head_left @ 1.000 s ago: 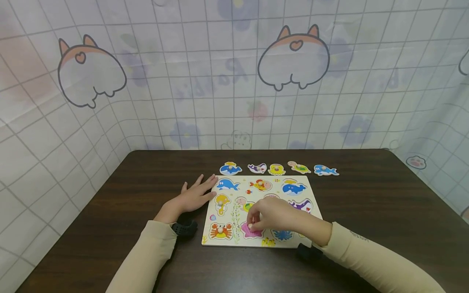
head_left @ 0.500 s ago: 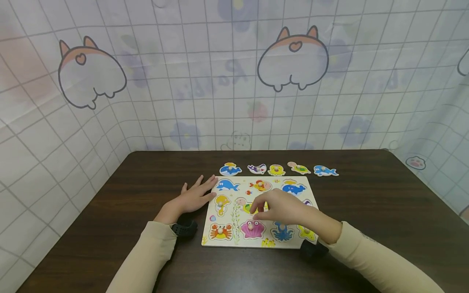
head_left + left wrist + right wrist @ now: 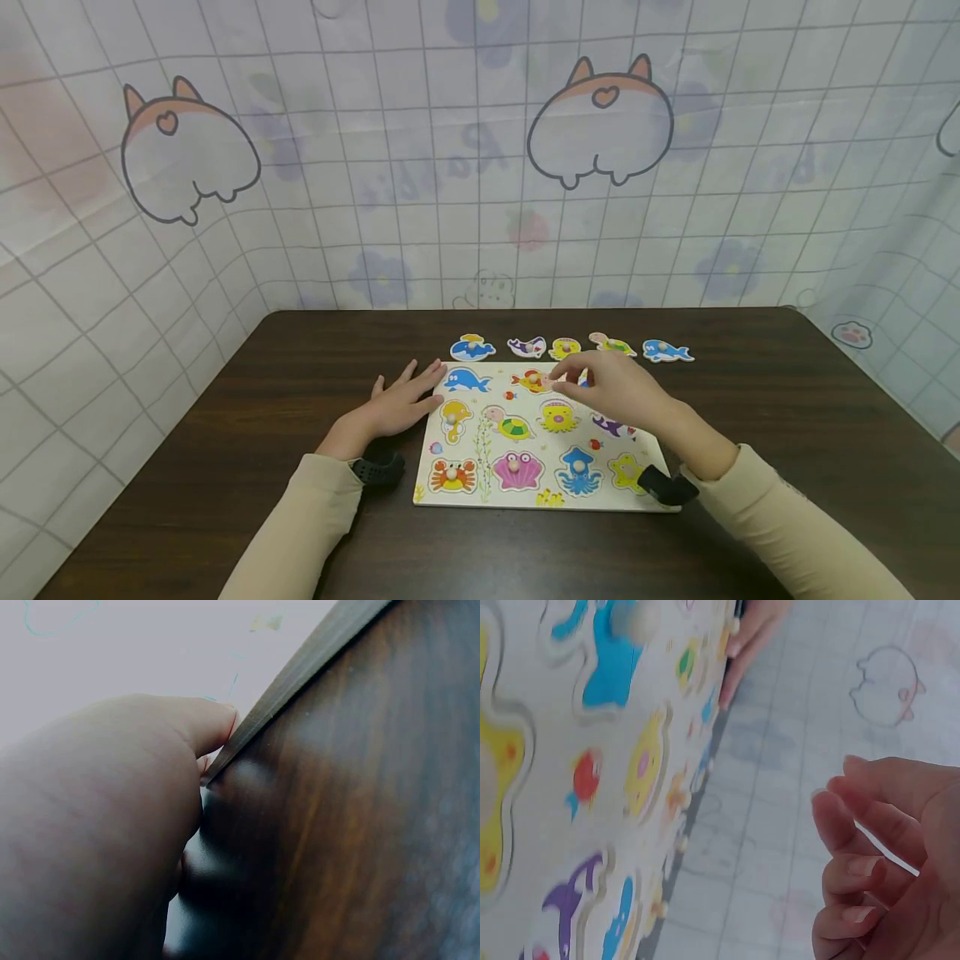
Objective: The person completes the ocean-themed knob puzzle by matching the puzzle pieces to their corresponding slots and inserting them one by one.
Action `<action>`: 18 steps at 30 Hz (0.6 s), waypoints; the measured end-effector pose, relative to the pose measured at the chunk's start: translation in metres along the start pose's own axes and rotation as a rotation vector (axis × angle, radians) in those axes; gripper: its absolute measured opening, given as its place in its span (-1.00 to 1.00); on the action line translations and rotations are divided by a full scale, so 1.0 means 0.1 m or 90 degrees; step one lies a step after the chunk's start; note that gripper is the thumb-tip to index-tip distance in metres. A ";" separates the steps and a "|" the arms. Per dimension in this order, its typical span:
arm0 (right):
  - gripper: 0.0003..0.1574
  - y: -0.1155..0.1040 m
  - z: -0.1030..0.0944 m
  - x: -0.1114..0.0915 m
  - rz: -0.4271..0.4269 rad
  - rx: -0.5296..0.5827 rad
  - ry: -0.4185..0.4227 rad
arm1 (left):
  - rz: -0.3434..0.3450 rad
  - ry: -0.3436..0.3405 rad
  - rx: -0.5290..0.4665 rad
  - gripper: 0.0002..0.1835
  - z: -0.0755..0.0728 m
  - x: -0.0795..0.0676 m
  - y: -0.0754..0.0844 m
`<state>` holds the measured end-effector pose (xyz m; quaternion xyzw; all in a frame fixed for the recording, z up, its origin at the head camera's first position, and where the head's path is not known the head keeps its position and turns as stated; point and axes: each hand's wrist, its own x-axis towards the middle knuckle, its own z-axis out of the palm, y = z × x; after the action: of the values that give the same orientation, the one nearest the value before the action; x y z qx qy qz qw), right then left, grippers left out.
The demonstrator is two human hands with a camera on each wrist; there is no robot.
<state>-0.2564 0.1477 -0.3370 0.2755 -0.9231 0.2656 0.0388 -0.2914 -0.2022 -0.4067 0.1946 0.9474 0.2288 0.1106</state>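
A white puzzle board (image 3: pixel 468 442) with sea-animal pictures lies on the dark wood table. My left hand (image 3: pixel 393 408) rests flat at its left edge, fingers spread; the left wrist view shows the thumb (image 3: pixel 206 724) touching that edge. Over the board's upper right hovers my right hand (image 3: pixel 615 387), fingers loosely bent. Nothing is in its fingers (image 3: pixel 836 825) in the right wrist view. Knobbed pieces sit in the board: a seahorse (image 3: pixel 453 419), a crab (image 3: pixel 442 477), a pink shell (image 3: pixel 525 475) and a blue squid (image 3: pixel 579 483). The right hand partly hides the upper right pictures.
Behind the board lies a row of loose knobbed pieces: a blue whale (image 3: pixel 468 352), a purple whale (image 3: pixel 521 346), a yellow octopus (image 3: pixel 562 352), a turtle (image 3: pixel 615 345) and a blue dolphin (image 3: pixel 667 354). A patterned cloth (image 3: pixel 450 225) hangs behind the table (image 3: pixel 225 467).
My right hand has let go of the pink shell's knob, lifted, and moved away from me and to the right, towards the loose pieces. The left hand stays where it was.
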 end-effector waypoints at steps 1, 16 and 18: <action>-0.80 0.04 -0.02 0.00 0.001 0.001 0.016 | 0.000 -0.001 0.000 -0.28 0.00 0.00 0.00; -0.65 0.67 -0.35 -0.01 0.072 0.117 0.184 | 0.001 0.001 0.004 -0.28 0.01 0.02 -0.03; -0.62 0.77 -0.38 -0.01 0.082 0.133 0.192 | 0.000 0.000 0.005 -0.28 0.00 0.01 -0.03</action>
<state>-0.2991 0.2219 -0.3412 0.1752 -0.8898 0.4006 0.1308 -0.2931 -0.2037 -0.4083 0.1951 0.9482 0.2254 0.1096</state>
